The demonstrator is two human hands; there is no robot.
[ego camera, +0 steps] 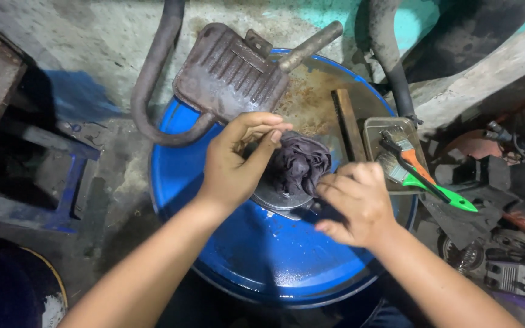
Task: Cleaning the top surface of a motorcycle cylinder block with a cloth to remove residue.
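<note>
My left hand pinches a dark, crumpled rag over a round metal part that lies on top of a blue drum. My right hand is curled at the right edge of that metal part, its fingers bent around the rim beneath the rag. A rusty muffler with a curved pipe rests on the far side of the drum top, just beyond my left hand.
A small metal tin at the drum's right edge carries two paintbrushes, one with an orange handle, one green. A wooden strip lies beside it. Engine parts litter the floor at right; a blue stool stands left.
</note>
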